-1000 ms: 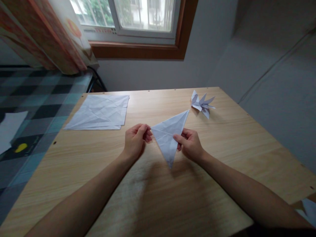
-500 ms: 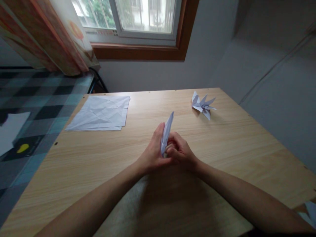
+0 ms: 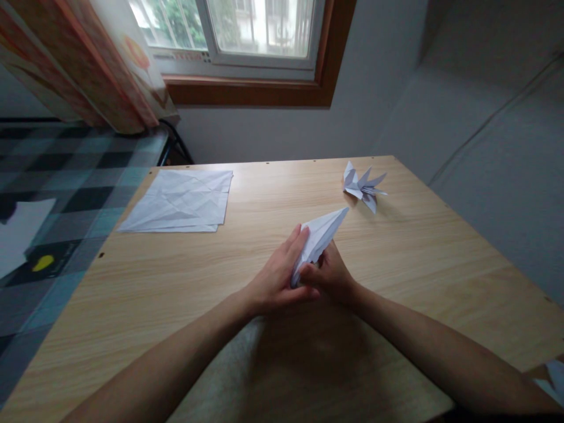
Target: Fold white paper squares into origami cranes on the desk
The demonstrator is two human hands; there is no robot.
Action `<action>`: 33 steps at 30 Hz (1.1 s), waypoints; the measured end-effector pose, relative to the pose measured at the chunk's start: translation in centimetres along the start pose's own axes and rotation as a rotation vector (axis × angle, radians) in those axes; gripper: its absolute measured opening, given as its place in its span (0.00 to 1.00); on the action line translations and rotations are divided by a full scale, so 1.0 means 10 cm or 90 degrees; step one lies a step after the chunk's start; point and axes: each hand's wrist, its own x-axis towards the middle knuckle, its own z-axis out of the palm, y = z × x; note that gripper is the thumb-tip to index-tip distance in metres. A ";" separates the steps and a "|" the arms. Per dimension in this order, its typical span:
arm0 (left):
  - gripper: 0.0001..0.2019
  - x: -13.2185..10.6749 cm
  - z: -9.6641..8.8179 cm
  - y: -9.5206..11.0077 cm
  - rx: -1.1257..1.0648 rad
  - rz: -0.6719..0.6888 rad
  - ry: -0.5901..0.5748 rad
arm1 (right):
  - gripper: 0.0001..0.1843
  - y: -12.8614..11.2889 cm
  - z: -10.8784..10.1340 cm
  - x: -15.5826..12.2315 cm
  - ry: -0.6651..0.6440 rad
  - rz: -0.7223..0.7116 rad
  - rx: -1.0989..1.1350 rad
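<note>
Across centre of view: wooden table (image 3: 418, 276), pale grain, approx. full width of frame, far edge toward wall.
- Left of table: checked cover (image 3: 74, 188), dark and teal squares. White sheet (image 3: 20, 232) lies on it at frame edge.
- Above table, far wall: window (image 3: 251, 26) w/ brown wooden frame. Patterned curtain (image 3: 88, 64) hangs at its left.
- Far-left of tabletop: stack of white sheets (image 3: 180, 200), creased, lying flat, edges roughly squared. Well apart from both hands.
- Left hand (image 3: 277, 276): at table centre, fingers straight and close together, laid along left face of folded paper (image 3: 321, 234), thumb under its near end.
- Right hand (image 3: 332, 276): just beside left hand, touching it, fingers curled round lower part of same paper from right side. Fingertips mostly hidden behind paper.
- Folded paper: white, narrow pointed shape, held between both hands just above tabletop, near end in the grip, long tip tilted up and away to the right.
- Far-right of tabletop: small finished paper model (image 3: 363, 187), white, several pointed flaps, resting on table, well apart from hands.
</note>
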 end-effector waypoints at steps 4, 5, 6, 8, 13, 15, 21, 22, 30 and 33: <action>0.49 0.00 -0.01 0.01 -0.029 0.004 0.008 | 0.52 0.00 -0.02 0.01 -0.004 -0.025 0.027; 0.49 0.00 0.00 0.01 -0.038 0.001 0.013 | 0.51 0.00 -0.03 0.01 -0.017 -0.023 0.029; 0.50 0.00 0.00 0.00 -0.045 -0.004 0.016 | 0.48 0.00 -0.03 0.01 -0.027 -0.019 0.034; 0.51 0.00 0.02 -0.02 -0.059 -0.015 0.024 | 0.42 -0.01 -0.03 0.01 -0.037 -0.010 0.053; 0.51 0.00 0.03 -0.04 -0.066 -0.037 0.062 | 0.35 -0.08 -0.02 -0.02 -0.014 0.008 0.092; 0.50 0.00 0.03 -0.05 -0.051 -0.043 0.073 | 0.31 -0.09 -0.01 -0.04 -0.001 0.008 0.096; 0.51 -0.01 0.05 -0.03 0.021 -0.034 0.079 | 0.17 -0.09 0.04 -0.07 0.128 0.044 -0.018; 0.51 0.00 0.05 -0.03 0.035 -0.030 0.075 | 0.14 -0.10 0.05 -0.07 0.155 0.055 -0.039; 0.38 0.02 -0.01 -0.03 -0.024 -0.106 0.156 | 0.09 -0.11 -0.04 -0.02 0.171 -0.008 -0.111; 0.30 0.03 -0.09 -0.10 -0.061 -0.145 0.218 | 0.15 -0.03 -0.18 0.06 0.112 -0.055 -0.106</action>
